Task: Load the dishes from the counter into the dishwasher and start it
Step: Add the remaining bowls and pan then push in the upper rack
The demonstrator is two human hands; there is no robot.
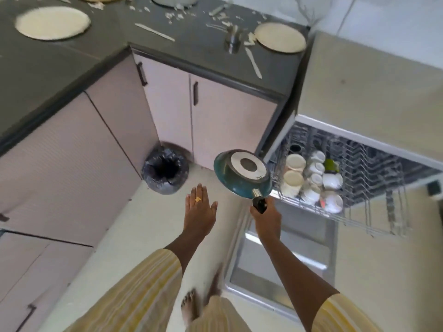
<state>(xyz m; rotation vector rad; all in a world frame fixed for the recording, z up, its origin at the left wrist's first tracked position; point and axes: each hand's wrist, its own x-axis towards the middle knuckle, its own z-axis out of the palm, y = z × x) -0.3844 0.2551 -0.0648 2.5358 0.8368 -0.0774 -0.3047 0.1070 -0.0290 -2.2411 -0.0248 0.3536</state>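
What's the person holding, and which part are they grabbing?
The right hand grips the teal pan by its black handle. The left hand is open and holds nothing.

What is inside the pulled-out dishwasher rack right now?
White and cream cups cluster at the end by the pan, one green cup among them. The pan in the right hand hides that rack corner.

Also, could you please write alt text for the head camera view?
The right hand grips the handle of a teal frying pan, underside up, beside the pulled-out dishwasher rack of cups; the left hand is spread open. Plates and a knife lie on the dark counter, and a lined bin stands on the floor.
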